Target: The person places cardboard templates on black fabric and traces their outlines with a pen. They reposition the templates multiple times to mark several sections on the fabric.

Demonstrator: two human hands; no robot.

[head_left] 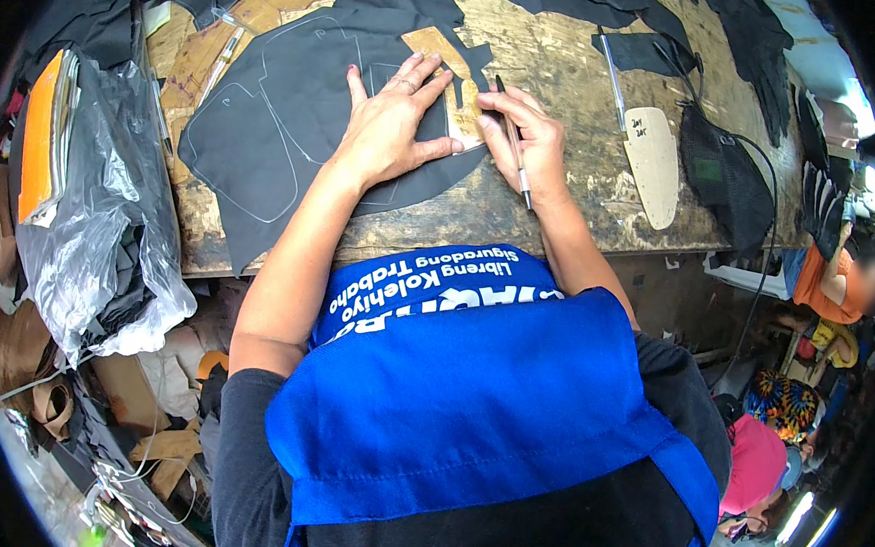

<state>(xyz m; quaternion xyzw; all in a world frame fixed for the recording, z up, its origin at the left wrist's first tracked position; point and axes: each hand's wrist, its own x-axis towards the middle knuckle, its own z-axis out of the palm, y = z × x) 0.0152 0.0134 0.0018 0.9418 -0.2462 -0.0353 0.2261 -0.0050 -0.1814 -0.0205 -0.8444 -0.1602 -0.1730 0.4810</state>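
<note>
Dark sheet material [220, 151] lies across the worn wooden table [574, 210] at eleven o'clock from the wearer's chest, with thin pale outlines [263, 89] drawn on its surface. Nearest, at the clock's centre, a blue apron [455, 393] covers the wearer's front. Beyond it, at one o'clock, the right hand [527, 136] is closed around a slim pen [523, 176], whose dark end points toward twelve. Just beside it, close to twelve, the left hand [388, 121] lies palm down, fingers spread and thumb out, gripping nothing; its fingertips rest by a tan template [433, 41] on the sheet. At ten, a clear plastic bag [103, 214] sits with an orange-covered block [43, 137] on it. Between one and two, a pale rounded template [655, 170] lies on bare wood, and a dark mesh piece [723, 186] is at two. Farther off at one, a slender pen-like tool [613, 77] crosses the left end of a dark scrap [644, 52]. Near three, well apart from the table, is a person in orange [824, 285].
</note>
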